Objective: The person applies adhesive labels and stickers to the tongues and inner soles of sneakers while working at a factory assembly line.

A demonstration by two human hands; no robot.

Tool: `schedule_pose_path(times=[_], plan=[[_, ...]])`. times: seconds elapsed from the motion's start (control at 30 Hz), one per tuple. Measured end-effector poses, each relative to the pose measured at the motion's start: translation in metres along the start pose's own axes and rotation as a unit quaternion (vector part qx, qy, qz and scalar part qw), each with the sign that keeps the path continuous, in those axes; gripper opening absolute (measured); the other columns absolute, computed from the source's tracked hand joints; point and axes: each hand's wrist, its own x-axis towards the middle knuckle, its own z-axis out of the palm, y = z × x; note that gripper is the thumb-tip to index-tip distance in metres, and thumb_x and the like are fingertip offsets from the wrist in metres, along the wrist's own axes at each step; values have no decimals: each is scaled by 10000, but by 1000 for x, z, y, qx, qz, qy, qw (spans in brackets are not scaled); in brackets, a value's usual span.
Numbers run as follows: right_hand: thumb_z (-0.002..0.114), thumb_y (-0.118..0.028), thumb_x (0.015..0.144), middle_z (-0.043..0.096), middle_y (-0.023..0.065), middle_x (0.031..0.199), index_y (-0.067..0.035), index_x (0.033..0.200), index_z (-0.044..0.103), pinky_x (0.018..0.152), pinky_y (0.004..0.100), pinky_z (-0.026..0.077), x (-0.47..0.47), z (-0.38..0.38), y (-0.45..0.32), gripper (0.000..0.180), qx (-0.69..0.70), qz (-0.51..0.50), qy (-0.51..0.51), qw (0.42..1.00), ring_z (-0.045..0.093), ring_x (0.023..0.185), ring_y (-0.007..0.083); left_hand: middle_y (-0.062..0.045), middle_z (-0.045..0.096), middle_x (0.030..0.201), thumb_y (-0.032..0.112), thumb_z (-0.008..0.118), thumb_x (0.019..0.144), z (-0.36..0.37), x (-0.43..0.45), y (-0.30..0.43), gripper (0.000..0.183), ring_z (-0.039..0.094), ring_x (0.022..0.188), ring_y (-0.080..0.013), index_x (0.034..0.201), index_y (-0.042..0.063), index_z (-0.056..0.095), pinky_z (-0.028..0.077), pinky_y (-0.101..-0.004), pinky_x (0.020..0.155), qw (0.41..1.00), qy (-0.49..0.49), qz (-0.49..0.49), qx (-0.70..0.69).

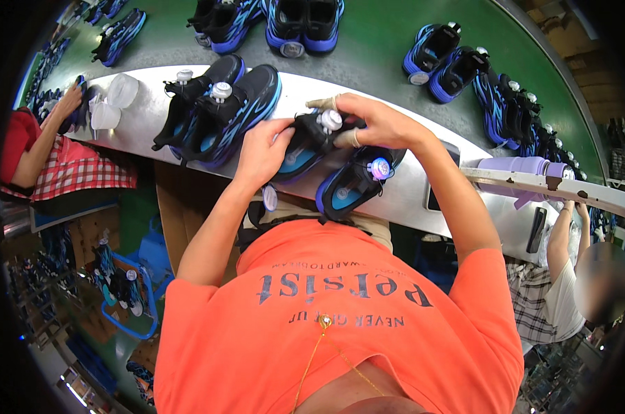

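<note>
My left hand (265, 151) grips the side of a black and blue sports shoe (301, 155) with a teal insole. Across its front part lies my right hand (369, 121), with pale finger cots on the thumb and a finger. A white round lacing dial (330, 120) stands up from this shoe between my hands. Beside it, the mate shoe (351, 189) rests at the steel bench's near edge, its dial (380, 169) lit blue. To the left, another pair of these shoes (229, 108) sits with white dials on the tongues.
The steel bench (302, 93) borders a green conveyor belt (374, 31) carrying several shoes (302, 26). Clear plastic cups (106, 115) stand at left. At right are a phone (441, 176), a purple bottle (519, 168) and a chipped white rail (545, 186). Co-workers' arms (59, 111) show on both sides.
</note>
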Motion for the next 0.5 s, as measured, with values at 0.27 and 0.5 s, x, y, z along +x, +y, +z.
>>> schedule_pose_path(times=[0.27,0.5], plan=[[668,-14,639,535,106,994,-136,1100,595,794,405,475,0,35,-4,482,-256,-85,123,955,529,948,320,-173,680,887,160,604,855,15,8,6,237,661,771,-272,1034,19,669,489,-318,712,995,49,-76,-51],[664,-17,648,578,138,851,-106,1053,590,733,443,478,3,25,-8,421,-249,-42,78,965,577,849,362,1,607,669,300,651,871,-6,-10,28,323,507,604,-65,789,-12,630,419,-251,566,968,-54,-176,-169]])
